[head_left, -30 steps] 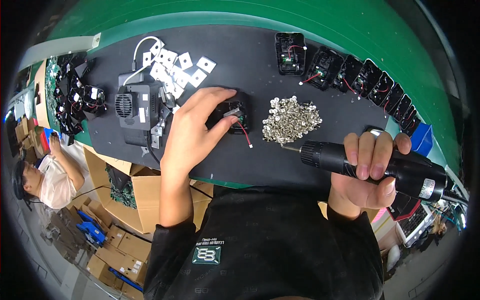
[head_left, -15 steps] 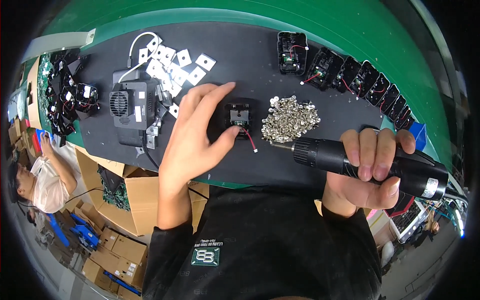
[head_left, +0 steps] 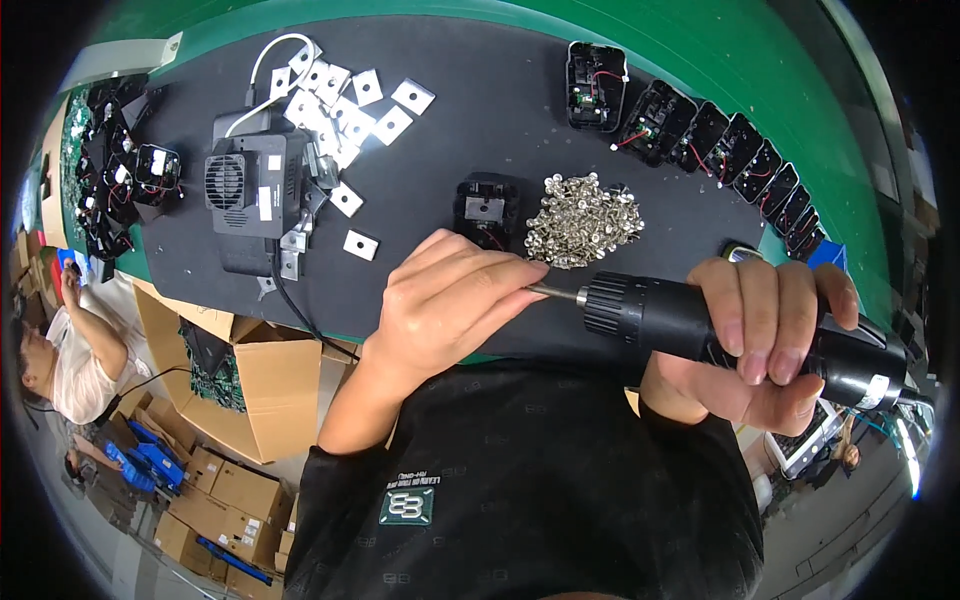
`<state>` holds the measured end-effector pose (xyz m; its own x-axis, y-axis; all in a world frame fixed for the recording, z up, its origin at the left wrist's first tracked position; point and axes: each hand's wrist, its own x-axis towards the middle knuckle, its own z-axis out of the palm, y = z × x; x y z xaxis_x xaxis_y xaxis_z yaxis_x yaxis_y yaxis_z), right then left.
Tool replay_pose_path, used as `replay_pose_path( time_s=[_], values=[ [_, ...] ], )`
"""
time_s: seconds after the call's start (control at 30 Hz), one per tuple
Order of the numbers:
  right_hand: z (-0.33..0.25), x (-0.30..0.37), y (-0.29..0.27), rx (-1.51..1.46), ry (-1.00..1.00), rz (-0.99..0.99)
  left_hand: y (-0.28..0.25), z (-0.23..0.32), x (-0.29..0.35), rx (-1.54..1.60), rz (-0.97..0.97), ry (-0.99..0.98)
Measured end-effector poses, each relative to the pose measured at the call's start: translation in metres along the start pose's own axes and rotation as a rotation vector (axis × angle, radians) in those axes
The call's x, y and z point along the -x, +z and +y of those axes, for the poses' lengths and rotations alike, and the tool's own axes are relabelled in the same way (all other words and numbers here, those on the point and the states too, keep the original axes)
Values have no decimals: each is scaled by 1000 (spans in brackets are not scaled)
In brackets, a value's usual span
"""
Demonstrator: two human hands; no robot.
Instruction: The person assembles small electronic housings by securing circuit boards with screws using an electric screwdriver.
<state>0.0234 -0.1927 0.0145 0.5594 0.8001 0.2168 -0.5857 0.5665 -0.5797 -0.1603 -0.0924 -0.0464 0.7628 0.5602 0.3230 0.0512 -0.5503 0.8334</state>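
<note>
A black cylindrical electric screwdriver (head_left: 740, 325) is gripped by the right hand (head_left: 760, 340), held level. Its metal bit is pinched by the left hand (head_left: 450, 300), apparently to seat a screw. Just beyond the bit, a pile of silver screws (head_left: 585, 220) and a small black plastic housing (head_left: 487, 210) lie on the dark surface (head_left: 480, 130).

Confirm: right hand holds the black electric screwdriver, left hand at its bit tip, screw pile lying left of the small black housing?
Not quite. The head view shows the screw pile to the right of the small black housing. The rest holds: right hand holds the electric screwdriver, left hand at its bit.
</note>
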Motion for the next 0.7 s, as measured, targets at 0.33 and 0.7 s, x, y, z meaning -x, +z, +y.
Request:
replay_pose_path(
  time_s=[0.33, 0.7],
  values=[
    [-7, -7, 3, -119, -111, -11, 3, 9, 6, 639, 44, -211],
    [-7, -8, 3, -122, -39, -48, 14, 3, 15, 625, 97, -125]
  ],
)
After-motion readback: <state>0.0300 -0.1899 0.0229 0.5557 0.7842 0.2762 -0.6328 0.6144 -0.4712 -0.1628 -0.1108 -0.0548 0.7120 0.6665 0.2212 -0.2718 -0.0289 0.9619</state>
